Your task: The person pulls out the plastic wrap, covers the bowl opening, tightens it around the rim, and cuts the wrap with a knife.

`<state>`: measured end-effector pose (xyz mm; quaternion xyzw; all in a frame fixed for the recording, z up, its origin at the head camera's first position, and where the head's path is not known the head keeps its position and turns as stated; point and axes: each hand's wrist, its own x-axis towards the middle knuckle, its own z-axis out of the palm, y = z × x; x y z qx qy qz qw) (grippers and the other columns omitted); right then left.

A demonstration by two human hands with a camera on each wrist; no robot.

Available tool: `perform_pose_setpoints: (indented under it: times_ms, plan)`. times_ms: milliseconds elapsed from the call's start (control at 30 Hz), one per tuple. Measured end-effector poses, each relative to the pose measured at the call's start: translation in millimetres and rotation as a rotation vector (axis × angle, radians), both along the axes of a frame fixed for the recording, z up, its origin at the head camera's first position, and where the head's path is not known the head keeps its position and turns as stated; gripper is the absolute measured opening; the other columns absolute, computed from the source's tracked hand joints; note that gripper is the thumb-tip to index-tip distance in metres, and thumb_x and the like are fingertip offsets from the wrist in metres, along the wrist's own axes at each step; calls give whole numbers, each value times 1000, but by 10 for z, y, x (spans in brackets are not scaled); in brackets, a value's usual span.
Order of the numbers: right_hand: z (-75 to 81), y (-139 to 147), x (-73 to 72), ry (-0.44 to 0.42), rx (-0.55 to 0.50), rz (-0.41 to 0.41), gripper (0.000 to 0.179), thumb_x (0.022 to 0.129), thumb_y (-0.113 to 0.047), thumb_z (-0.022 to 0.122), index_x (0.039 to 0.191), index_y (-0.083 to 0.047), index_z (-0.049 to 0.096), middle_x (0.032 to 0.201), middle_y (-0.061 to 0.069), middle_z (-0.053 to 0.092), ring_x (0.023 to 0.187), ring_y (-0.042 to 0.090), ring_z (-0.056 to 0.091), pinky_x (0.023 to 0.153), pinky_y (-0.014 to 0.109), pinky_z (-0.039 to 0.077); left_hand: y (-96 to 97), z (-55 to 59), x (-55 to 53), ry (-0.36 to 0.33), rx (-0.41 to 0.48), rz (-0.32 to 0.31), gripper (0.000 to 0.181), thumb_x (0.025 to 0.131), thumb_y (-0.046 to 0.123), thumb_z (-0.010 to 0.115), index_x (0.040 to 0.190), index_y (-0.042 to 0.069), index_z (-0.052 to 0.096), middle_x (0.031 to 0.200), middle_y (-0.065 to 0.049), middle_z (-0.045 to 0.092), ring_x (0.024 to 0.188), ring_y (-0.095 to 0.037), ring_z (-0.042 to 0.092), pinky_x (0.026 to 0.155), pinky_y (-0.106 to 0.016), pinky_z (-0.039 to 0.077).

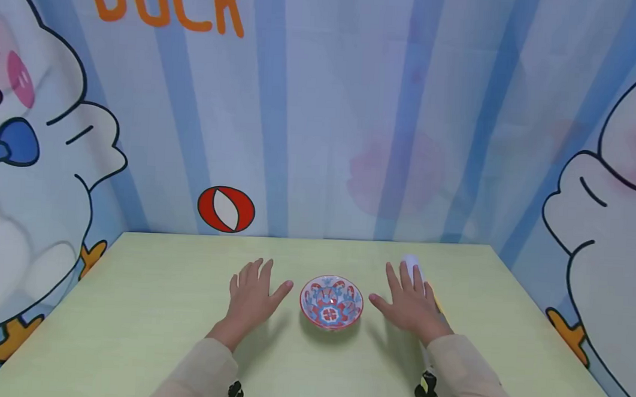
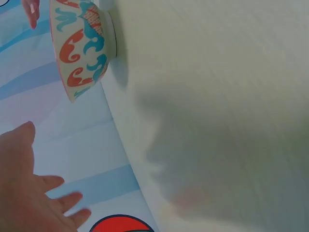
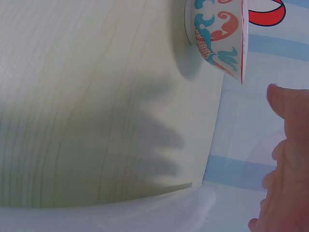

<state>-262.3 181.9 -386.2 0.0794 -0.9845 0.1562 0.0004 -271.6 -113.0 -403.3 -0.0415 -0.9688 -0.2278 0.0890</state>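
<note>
A small bowl [image 1: 331, 302] with a red, blue and white pattern stands upright on the table between the two hands. My left hand [image 1: 251, 300] hovers to its left, fingers spread, touching nothing. On the other side my right hand [image 1: 412, 302] is held over the table, also with spread fingers and apart from the bowl. Both wrist views show the bowl's painted outer wall [image 2: 79, 46] and a gap to each thumb. Beneath the right hand and forearm lies a long, pale object [image 3: 106, 217], partly hidden; its kind I cannot tell.
The pale yellow table [image 1: 173, 281] ends at a blue-striped backdrop [image 1: 327, 133] behind. Printed white ducks [image 1: 30, 225] flank it on both sides. An orange-yellow strip [image 1: 438, 302] shows beside the right hand. Black wrist straps [image 1: 427, 392] hang at the sleeves.
</note>
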Motion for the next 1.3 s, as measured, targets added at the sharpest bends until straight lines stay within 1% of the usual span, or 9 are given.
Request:
perform_pose_setpoints:
  times_ms: [133,233,433,533,733,933,1133,1200,1300]
  plan:
    - [50,20,14,-10,4,-8,77,90,-46,49,145,-1,20,149,26,17,137,46,8,107,64,12,-1,98,-25,32,59,-20,61,90,45,52,136,6,41,138,-16,43,127,-33,39,103,-54,34]
    - [76,48,33,-16,12,-31,72,89,-42,53,141,1,28,140,26,32,130,46,24,103,64,22,23,144,-29,14,117,-31,55,91,42,52,133,7,46,135,-14,47,124,-31,44,100,-50,39]
    - [116,163,126,-18,25,-59,66,88,-38,56,138,1,34,132,25,39,119,43,35,89,61,36,22,139,-35,79,185,-11,38,92,34,53,123,11,56,113,-6,62,100,-22,59,84,-39,50]
    - [123,293,201,-29,11,-69,62,89,-32,54,136,3,35,130,28,39,116,44,36,84,59,39,-15,115,-20,110,207,5,31,92,29,53,117,12,61,104,-4,64,92,-19,59,77,-35,51]
    - [-2,584,317,-140,-35,-158,54,83,-20,52,120,16,36,110,28,45,93,37,45,74,49,43,-55,8,55,82,243,15,27,92,27,55,113,13,63,100,-3,65,88,-16,58,75,-33,51]
    - [-39,740,426,-281,-134,-163,50,83,-30,55,107,10,37,94,19,46,74,25,45,60,34,40,-68,2,95,62,232,39,26,90,30,56,111,15,64,98,-1,66,86,-16,58,74,-33,51]
    - [-54,815,545,-499,-151,-217,58,83,-51,57,103,2,43,80,11,52,66,21,50,53,32,45,-102,21,122,30,212,76,28,89,34,56,110,16,65,99,-2,67,86,-17,59,74,-35,51]
    - [-71,807,573,-516,-159,-218,57,82,-53,58,100,0,46,80,10,53,68,21,53,54,33,48,-112,17,121,27,218,73,28,89,34,56,109,17,65,98,-2,67,85,-17,59,74,-35,51]
    - [-87,774,604,-487,-173,-198,57,83,-49,59,107,2,47,80,9,54,66,20,54,53,33,48,-114,7,118,21,228,50,28,89,35,56,108,17,65,97,-2,67,84,-16,60,72,-34,50]
